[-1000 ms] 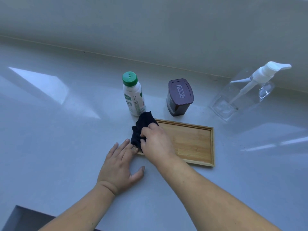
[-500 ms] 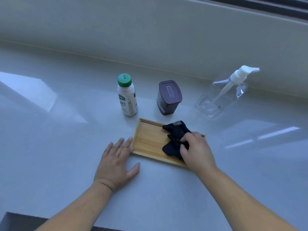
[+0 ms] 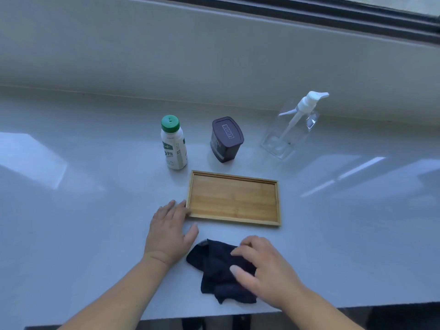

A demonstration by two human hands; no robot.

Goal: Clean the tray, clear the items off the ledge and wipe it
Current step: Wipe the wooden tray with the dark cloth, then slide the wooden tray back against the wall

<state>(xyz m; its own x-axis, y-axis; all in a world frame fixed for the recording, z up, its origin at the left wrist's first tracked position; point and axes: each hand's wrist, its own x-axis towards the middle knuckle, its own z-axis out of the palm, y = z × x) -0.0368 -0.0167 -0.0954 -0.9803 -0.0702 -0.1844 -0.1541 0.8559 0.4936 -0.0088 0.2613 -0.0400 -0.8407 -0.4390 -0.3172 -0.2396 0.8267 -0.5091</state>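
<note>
The empty wooden tray (image 3: 233, 198) lies flat on the pale ledge (image 3: 90, 210). My left hand (image 3: 169, 234) rests palm down on the ledge, fingertips touching the tray's left rim. A dark cloth (image 3: 214, 265) lies crumpled on the ledge in front of the tray, near the front edge. My right hand (image 3: 266, 270) lies over the cloth's right side with fingers spread, not clenched around it. Behind the tray stand a white bottle with a green cap (image 3: 173, 144), a dark brown Hershey's tub (image 3: 226, 139) and a clear pump bottle (image 3: 290, 129).
A low wall (image 3: 214, 55) rises behind the ledge, with a dark window frame (image 3: 309, 10) above it. The ledge's front edge (image 3: 333, 308) runs just below the cloth. Sunlit patches fall on the ledge at left and right.
My right hand has swept the cloth across the tray from left to right, then pulled it off onto the ledge in front. My left hand stayed by the tray's left end.
</note>
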